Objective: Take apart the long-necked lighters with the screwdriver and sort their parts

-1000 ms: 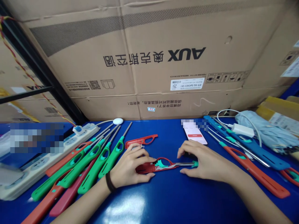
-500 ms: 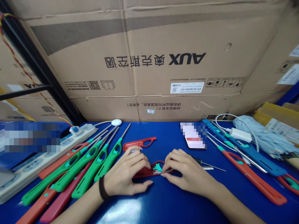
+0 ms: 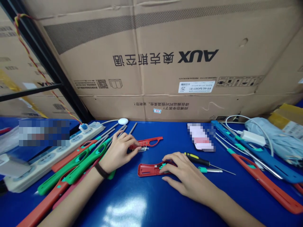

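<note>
My left hand reaches to the far side, thumb and fingertips pinched at the left end of a small clear part, which looks like a lighter's fuel tank. Just behind it lies an empty-looking red casing half with a trigger loop. Nearer to me, a second red lighter casing half lies open side up, with green and metal parts inside. My right hand holds its right end, fingers curled over the green trigger piece and thumb by the near edge. The hand hides that end.
Green and red gas lighters lie at left beside a white power strip. On the right are a screwdriver, a phone, a red lighter and blue lighters. A large cardboard box stands behind.
My left hand has left the near casing half and moved away and leftwards to the clear part. My right hand stays at the casing. The view has shifted slightly.
</note>
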Action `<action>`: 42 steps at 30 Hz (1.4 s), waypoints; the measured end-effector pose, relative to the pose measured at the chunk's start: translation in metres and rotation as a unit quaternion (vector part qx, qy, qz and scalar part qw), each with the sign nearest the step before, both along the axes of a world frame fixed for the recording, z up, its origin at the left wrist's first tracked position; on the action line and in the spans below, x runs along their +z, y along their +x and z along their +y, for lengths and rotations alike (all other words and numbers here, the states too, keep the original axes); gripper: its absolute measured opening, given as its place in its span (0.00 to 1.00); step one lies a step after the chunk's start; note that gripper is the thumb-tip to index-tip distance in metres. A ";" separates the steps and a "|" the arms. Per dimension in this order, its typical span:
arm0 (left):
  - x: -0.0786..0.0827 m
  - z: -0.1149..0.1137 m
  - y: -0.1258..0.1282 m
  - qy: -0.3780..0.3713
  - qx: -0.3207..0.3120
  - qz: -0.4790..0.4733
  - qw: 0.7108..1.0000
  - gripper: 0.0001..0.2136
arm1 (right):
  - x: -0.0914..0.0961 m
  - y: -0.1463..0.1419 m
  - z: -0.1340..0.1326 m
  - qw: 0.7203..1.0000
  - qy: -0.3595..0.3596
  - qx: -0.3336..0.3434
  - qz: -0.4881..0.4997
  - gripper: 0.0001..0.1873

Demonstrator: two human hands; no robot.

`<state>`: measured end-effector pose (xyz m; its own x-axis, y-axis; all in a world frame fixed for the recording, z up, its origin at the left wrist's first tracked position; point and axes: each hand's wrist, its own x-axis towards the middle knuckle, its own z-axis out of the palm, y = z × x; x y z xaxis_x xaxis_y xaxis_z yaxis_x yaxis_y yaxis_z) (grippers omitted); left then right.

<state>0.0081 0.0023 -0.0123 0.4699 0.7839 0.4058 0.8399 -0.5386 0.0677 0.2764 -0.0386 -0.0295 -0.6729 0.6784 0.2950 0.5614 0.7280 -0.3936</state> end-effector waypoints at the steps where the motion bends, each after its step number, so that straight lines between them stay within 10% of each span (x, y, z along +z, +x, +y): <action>1: 0.000 -0.001 0.000 -0.010 -0.004 0.003 1.000 0.08 | 0.000 0.000 0.000 1.000 0.001 -0.001 0.002 0.06; 42: -0.016 -0.029 0.046 -0.091 -0.171 -0.037 0.980 0.03 | 0.004 0.002 -0.001 1.000 0.025 -0.016 -0.009 0.04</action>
